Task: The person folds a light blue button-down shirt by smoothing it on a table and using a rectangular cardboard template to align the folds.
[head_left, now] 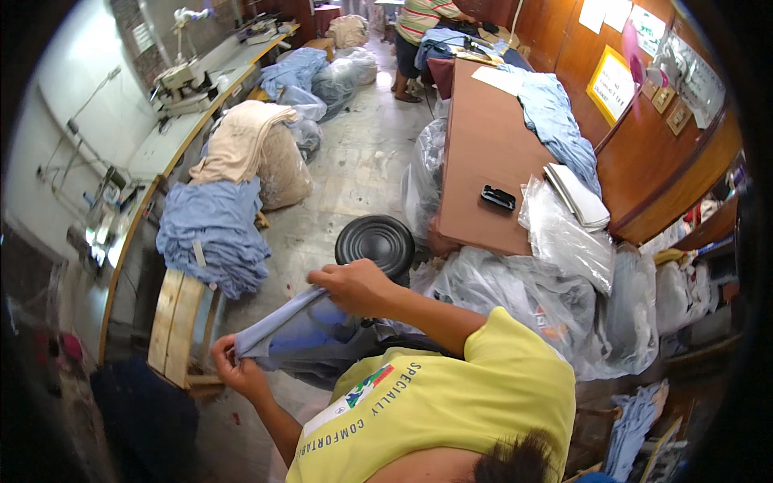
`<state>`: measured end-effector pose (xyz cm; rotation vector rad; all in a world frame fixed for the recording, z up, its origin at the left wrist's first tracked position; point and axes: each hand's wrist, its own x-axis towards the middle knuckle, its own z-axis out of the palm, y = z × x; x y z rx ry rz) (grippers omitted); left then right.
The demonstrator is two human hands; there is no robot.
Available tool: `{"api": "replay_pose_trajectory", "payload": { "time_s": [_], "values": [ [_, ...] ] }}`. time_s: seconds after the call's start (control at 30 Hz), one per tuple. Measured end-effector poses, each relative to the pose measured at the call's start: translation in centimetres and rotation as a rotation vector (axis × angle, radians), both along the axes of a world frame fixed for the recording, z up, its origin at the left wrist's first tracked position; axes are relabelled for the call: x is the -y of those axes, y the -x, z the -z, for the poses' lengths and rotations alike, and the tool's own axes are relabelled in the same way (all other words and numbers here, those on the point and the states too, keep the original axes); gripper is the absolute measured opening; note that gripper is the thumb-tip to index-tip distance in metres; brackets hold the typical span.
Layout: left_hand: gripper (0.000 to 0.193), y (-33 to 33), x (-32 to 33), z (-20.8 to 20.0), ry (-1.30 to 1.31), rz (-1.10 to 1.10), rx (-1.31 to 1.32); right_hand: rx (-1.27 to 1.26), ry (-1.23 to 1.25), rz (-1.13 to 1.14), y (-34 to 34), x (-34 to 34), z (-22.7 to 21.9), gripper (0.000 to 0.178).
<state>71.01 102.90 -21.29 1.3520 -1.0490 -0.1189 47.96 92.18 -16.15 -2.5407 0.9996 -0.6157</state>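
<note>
A light blue-grey piece of fabric (310, 326) is stretched between my two hands, its upper edge pulled fairly straight and the rest hanging over my lap. My left hand (235, 369) pinches its lower-left end, fingers closed. At the other end, my right hand (354, 287) grips the upper corner, knuckles up, with part of the cloth hidden beneath the palm. Just beyond the right hand stands a round black stool (375, 244). To the left, a wooden bench (175, 322) carries a heap of folded blue garments (213, 233).
Beige cloth (241, 141) lies behind the blue heap. A brown table (491, 153) holds a black phone-like object (498, 197) and plastic-wrapped packs (566, 233). Bulging plastic bags (515, 298) sit to my right. Sewing machines (183, 87) line the left wall. Farther off, a person (419, 36) stands at a table.
</note>
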Motion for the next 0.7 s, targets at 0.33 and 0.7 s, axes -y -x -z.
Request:
{"api": "replay_pose_trajectory", "payload": {
  "time_s": [0.33, 0.7],
  "values": [
    [0.014, -8.4, 19.5, -3.4, -0.171, 0.309, 0.606, 0.237, 0.167, 0.164, -9.6, 19.5, -2.8, 0.02],
    [0.027, -10.5, 43.7, 3.0, -0.832, 0.638, 0.648, -0.073, -0.01, 0.423, -15.6, 26.2, 1.4, 0.03]
  ]
}}
